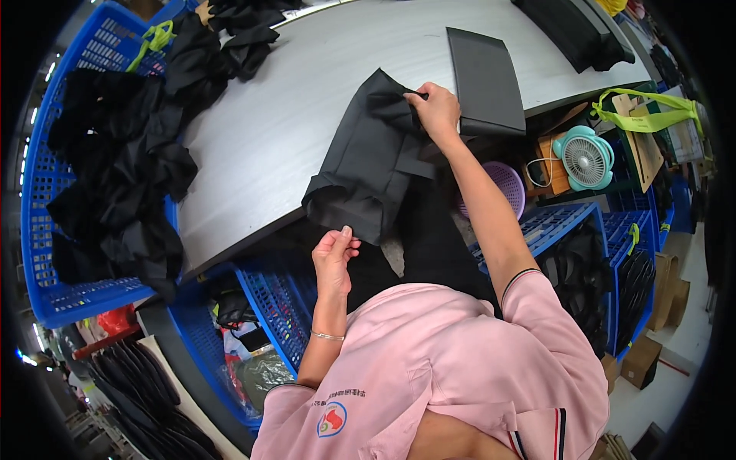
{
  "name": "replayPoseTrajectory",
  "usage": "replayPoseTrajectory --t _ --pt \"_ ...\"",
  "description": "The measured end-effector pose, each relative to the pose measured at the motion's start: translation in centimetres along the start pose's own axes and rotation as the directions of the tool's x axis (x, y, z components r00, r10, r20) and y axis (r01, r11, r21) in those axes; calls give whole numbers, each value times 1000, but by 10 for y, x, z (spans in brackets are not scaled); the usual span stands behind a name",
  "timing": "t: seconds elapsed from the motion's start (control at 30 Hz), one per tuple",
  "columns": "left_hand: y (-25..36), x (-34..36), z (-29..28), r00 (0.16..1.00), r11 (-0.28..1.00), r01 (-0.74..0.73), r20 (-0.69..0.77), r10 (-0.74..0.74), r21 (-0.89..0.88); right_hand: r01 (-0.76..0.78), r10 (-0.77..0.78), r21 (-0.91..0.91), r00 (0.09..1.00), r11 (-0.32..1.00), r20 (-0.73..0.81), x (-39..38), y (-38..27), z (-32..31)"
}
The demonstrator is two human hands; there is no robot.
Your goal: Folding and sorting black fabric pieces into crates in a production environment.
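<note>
A black sewn fabric piece (360, 146), shaped like a bag or pouch with folded edges, hangs partly over the front edge of the grey table (253, 146). My right hand (438, 111) pinches its upper right corner between thumb and fingers. At its lower edge, my left hand (335, 257) is closed with thumb and fingers together on the fabric rim. A flat black rectangular panel (484, 80) lies on the table just right of my right hand.
Left, a blue crate (38, 207) overflows with black fabric pieces (123, 161). Far right on the table is a black stack (579, 34). Below the right edge are a teal fan (586, 157), a purple basket (506, 188) and blue crates (563, 218). Another blue crate (199, 337) stands lower left.
</note>
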State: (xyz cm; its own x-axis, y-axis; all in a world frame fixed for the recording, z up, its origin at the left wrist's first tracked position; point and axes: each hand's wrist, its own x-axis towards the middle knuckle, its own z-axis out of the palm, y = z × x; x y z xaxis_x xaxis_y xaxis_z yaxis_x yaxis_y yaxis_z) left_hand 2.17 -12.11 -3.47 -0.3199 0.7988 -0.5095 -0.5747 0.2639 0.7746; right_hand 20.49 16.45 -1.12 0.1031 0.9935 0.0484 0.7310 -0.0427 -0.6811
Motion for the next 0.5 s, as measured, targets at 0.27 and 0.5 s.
replayPoseTrajectory --t 0.27,0.5 --pt "-1 0 9 989 993 5 148 12 -118 48 -68 157 990 986 125 8 1 -18" --pt "5 6 19 986 975 50 168 -13 -217 52 42 865 996 499 -84 -95 36 -41"
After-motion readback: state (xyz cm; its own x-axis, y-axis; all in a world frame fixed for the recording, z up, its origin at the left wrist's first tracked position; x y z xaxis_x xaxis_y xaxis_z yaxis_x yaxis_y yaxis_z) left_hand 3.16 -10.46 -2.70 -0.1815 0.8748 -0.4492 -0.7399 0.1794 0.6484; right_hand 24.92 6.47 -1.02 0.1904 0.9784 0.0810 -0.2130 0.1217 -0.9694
